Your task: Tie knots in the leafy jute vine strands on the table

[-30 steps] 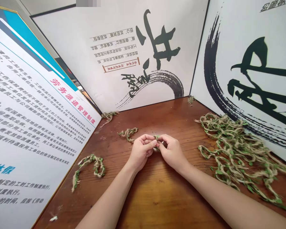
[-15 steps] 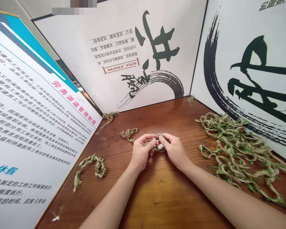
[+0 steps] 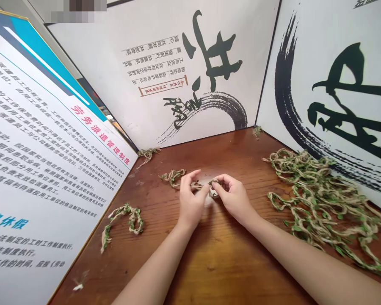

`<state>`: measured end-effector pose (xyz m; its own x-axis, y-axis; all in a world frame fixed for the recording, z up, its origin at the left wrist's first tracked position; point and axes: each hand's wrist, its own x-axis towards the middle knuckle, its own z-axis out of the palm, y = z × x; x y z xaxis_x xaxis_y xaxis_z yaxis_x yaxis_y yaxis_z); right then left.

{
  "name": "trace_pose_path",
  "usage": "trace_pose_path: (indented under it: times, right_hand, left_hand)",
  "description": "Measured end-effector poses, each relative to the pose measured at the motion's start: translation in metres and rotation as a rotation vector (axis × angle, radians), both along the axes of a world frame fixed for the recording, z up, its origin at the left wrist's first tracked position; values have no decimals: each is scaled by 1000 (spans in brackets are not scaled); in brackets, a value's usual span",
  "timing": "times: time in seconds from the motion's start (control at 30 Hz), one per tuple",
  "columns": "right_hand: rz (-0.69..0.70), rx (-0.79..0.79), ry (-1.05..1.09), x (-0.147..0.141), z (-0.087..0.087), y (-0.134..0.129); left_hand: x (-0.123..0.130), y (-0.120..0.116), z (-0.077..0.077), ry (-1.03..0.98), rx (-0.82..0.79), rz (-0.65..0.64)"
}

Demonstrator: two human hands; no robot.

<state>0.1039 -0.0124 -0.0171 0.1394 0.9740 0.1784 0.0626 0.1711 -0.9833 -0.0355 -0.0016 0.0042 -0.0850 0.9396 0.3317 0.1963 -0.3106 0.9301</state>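
In the head view, my right hand pinches a short piece of leafy jute twine between thumb and fingers. My left hand is just left of it, thumb and index finger spread apart, the thumb tip close to the twine; whether it touches, I cannot tell. Part of the twine is hidden behind the fingers. Beyond my left hand lies another piece of leafy twine, and a curled leafy strand rests farther left.
A big tangled pile of leafy twine covers the right of the wooden table. Small twine bits sit in the far corners. Printed boards wall the table at left, back and right. A white scrap lies near the left front.
My left hand's fingers have spread, letting go of the twine they were pinching. My right hand keeps its pinch. The view has shifted slightly.
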Motion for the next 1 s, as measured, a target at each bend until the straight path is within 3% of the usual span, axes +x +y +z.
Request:
trace_pose_path:
  times: [0.1, 0.2, 0.3, 0.37, 0.5, 0.63, 0.73, 0.83, 1.0]
  right_hand:
    - [-11, 24, -1, 0, 0, 0]
    - [-16, 39, 2, -1, 0, -2]
    - [-41, 60, -27, -2, 0, -4]
    - [-50, 86, -47, -2, 1, -6]
    - [-49, 151, -110, -2, 6, -10]
    - [-55, 191, -151, -3, 8, -13]
    - [-80, 218, -154, -4, 9, -14]
    - [-91, 230, -168, -4, 9, -15]
    - [-93, 208, -186, -2, 8, -14]
  left_hand:
    - [0, -10, 4, 424, 415, 92]
    - [0, -14, 5, 584, 503, 80]
    - [0, -11, 2, 597, 381, 64]
    - [-1, -8, 1, 521, 248, -39]
    - [-3, -4, 0, 168, 4, -337]
    - [-9, 4, 3, -189, -258, -457]
    - [-14, 12, 8, -348, -389, -576]
    - [-17, 16, 11, -328, -452, -628]
    - [-16, 12, 11, 0, -352, -614]
